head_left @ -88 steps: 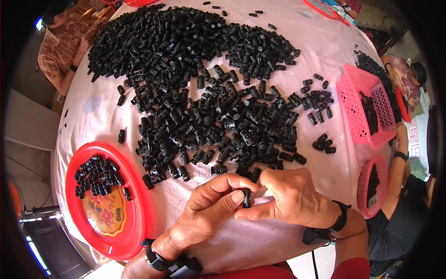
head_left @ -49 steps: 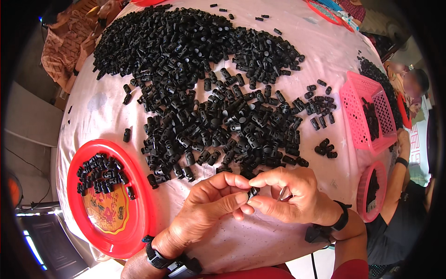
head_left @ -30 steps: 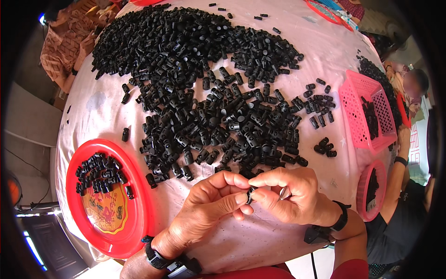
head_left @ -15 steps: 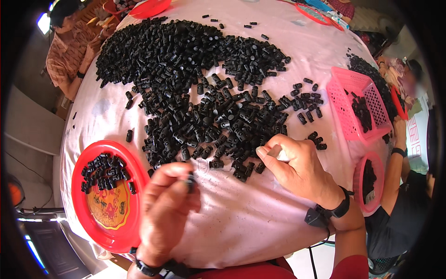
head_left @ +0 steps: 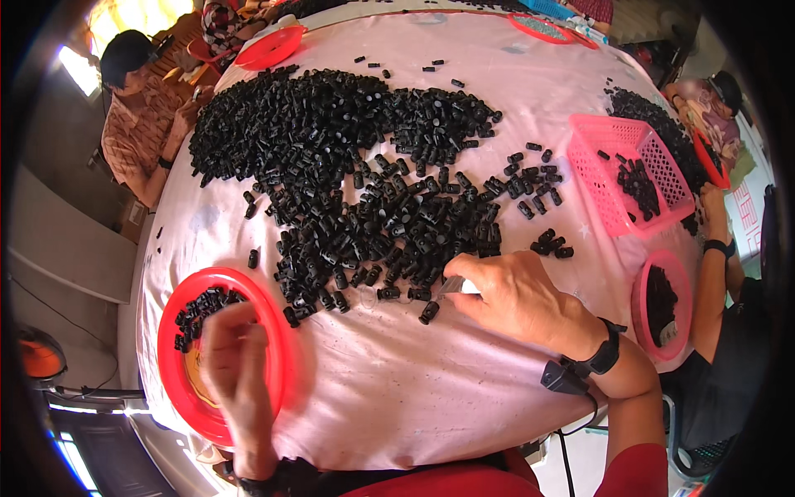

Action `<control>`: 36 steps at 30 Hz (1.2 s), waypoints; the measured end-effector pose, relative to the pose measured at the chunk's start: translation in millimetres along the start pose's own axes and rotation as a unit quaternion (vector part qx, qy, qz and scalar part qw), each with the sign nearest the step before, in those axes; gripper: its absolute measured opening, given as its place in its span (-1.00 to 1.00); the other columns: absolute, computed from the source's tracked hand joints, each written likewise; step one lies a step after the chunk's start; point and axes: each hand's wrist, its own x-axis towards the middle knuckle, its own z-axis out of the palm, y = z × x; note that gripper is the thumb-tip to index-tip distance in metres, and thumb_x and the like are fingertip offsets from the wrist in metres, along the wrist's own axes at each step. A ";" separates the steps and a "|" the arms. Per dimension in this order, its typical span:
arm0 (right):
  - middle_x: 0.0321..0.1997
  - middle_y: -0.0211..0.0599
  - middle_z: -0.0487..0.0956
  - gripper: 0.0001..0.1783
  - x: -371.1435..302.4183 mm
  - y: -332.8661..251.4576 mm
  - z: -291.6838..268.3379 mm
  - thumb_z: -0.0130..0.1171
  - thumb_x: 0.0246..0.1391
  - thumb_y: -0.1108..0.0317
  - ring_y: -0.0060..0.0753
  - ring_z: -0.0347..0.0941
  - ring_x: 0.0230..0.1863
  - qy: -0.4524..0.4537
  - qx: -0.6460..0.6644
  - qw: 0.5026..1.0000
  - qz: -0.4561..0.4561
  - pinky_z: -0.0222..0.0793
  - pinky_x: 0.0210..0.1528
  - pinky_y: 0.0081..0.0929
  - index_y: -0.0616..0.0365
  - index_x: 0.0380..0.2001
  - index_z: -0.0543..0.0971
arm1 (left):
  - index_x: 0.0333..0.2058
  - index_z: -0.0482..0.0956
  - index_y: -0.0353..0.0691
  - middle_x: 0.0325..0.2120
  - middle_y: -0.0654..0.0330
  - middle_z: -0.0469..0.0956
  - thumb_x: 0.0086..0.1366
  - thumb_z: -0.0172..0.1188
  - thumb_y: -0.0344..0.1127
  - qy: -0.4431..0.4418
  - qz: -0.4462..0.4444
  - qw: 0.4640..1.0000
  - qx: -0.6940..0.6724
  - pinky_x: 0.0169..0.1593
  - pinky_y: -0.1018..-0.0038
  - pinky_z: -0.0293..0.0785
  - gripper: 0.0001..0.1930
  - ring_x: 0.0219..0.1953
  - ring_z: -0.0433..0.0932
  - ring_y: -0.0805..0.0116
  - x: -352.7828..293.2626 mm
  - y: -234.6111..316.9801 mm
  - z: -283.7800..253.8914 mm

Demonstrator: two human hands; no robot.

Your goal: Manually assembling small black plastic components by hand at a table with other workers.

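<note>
My left hand (head_left: 238, 369) is over the right part of a round red tray (head_left: 170, 383), smeared by motion; whether its fingers hold anything is hidden. Beside it in the tray lies a cluster of small black cord locks (head_left: 197, 311). My right hand (head_left: 530, 302) is closed at the near edge of the big heap, with a small whitish tool (head_left: 468, 287) pinched between thumb and forefinger. This tool is mostly covered, so its exact kind does not show. Just left of the fingertips are loose black cord locks (head_left: 387, 292). A large heap of cord locks (head_left: 290, 124) spreads across the table beyond.
On the right stand a pink lattice basket (head_left: 596, 186) and a round pink basket (head_left: 683, 331), both with black pieces inside. Another red tray (head_left: 273, 50) lies far left. Co-workers sit at left and right; one person's forearm (head_left: 714, 282) reaches the right table edge.
My left hand has swung left from the table's middle onto the red tray; the dark piece formerly in its fingers is no longer visible. My right hand has shifted slightly left, still pinching the whitish tool.
</note>
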 end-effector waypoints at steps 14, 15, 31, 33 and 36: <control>-0.61 -0.03 0.55 -0.84 5.1 2.0 0.4 0.20 -0.04 0.34 0.07 0.54 -0.53 -0.019 0.047 0.998 0.034 0.43 -0.52 -0.12 0.16 -0.44 0.45 | -0.20 0.57 -0.32 -0.40 0.09 0.53 0.20 0.25 -0.43 -0.322 0.079 0.932 0.147 -0.30 0.45 0.47 -0.80 -0.37 0.55 0.27 2.4 -20.3 93.5; -0.59 -0.04 0.56 -0.83 5.1 1.5 1.3 0.22 -0.04 0.34 0.06 0.55 -0.51 -0.017 0.081 0.996 0.037 0.44 -0.51 -0.15 0.15 -0.39 0.48 | -0.20 0.56 -0.34 -0.41 0.14 0.54 0.23 0.23 -0.44 -0.302 0.039 0.945 0.118 -0.29 0.51 0.47 -0.82 -0.37 0.55 0.37 2.0 -18.7 92.4; -0.40 -0.20 0.67 -0.72 10.7 -9.2 1.0 0.22 0.04 0.50 -0.39 0.66 -0.33 -0.100 0.321 0.939 0.074 0.59 -0.30 -0.49 0.17 -0.13 0.52 | -0.11 0.51 -0.24 -0.33 0.30 0.56 0.38 0.11 -0.35 -0.301 -0.330 0.849 -0.280 -0.31 0.68 0.42 -0.83 -0.40 0.49 0.61 4.7 -28.9 85.2; -0.40 -0.20 0.67 -0.73 10.6 -8.4 0.5 0.22 0.04 0.50 -0.39 0.66 -0.34 -0.103 0.318 0.939 0.078 0.59 -0.31 -0.50 0.18 -0.14 0.52 | -0.09 0.50 -0.23 -0.32 0.27 0.57 0.38 0.12 -0.34 -0.309 -0.338 0.836 -0.304 -0.30 0.66 0.43 -0.82 -0.39 0.50 0.58 0.7 -30.8 87.2; -0.38 -0.19 0.67 -0.74 10.5 -7.9 1.8 0.23 0.04 0.51 -0.38 0.66 -0.35 -0.108 0.320 0.938 0.077 0.59 -0.31 -0.50 0.20 -0.17 0.51 | -0.06 0.48 -0.23 -0.31 0.21 0.58 0.37 0.12 -0.34 -0.323 -0.358 0.811 -0.333 -0.28 0.62 0.45 -0.79 -0.37 0.51 0.53 -0.3 -32.5 87.5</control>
